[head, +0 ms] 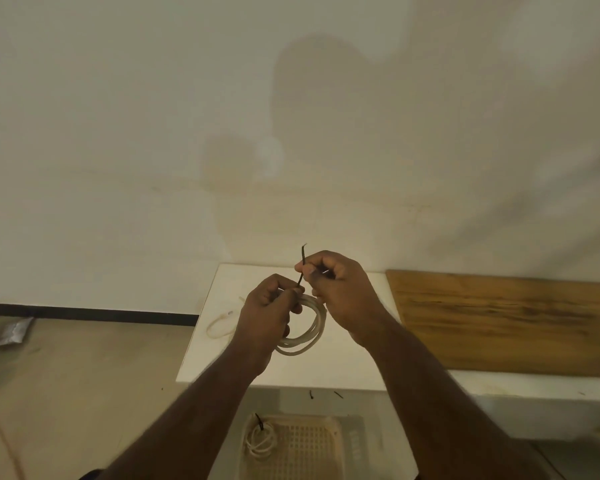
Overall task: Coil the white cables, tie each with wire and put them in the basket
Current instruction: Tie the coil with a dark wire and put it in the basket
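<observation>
A coiled white cable [307,336] hangs above the white table [329,372]. My left hand [269,308] grips the top of the coil. My right hand [340,289] pinches a thin black tie wire [302,266] that stands up from the coil between both hands. A loose white cable [220,325] lies on the table at the left. Below, on the floor, a cream plastic basket [312,445] holds one tied cable coil [260,441] with a black wire on it.
A wooden board [506,320] lies on the ledge to the right. Two short black wire pieces [324,394] lie on the floor by the table's front edge. A silver packet [13,332] lies on the floor at far left. A pale wall fills the background.
</observation>
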